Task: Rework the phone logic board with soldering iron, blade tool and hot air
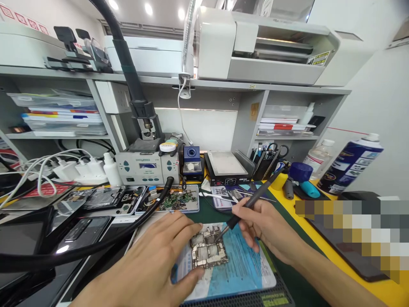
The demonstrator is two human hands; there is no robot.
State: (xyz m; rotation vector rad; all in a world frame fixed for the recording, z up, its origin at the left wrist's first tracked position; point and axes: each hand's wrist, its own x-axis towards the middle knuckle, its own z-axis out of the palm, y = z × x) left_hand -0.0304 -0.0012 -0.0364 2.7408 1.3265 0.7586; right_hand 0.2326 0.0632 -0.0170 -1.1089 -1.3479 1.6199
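My right hand (260, 224) grips a soldering iron (252, 202) like a pen. Its metal tip points down and left onto a phone circuit board (209, 251); whether it touches cannot be made out. On the board's left side, my left hand (156, 256) spans it, with fingertips at the upper edge and the thumb at the lower edge. The board lies flat on a blue and white pad (246, 273), which rests on a dark perforated base (277, 294).
A plastic tray of small parts (179, 200) lies behind my left hand. Further back stand a hot-air station (148, 168) and a heating plate (226, 164). A black hose (128, 232) crosses the left side. Phones (76, 243) lie left; a spray can (349, 164) stands right.
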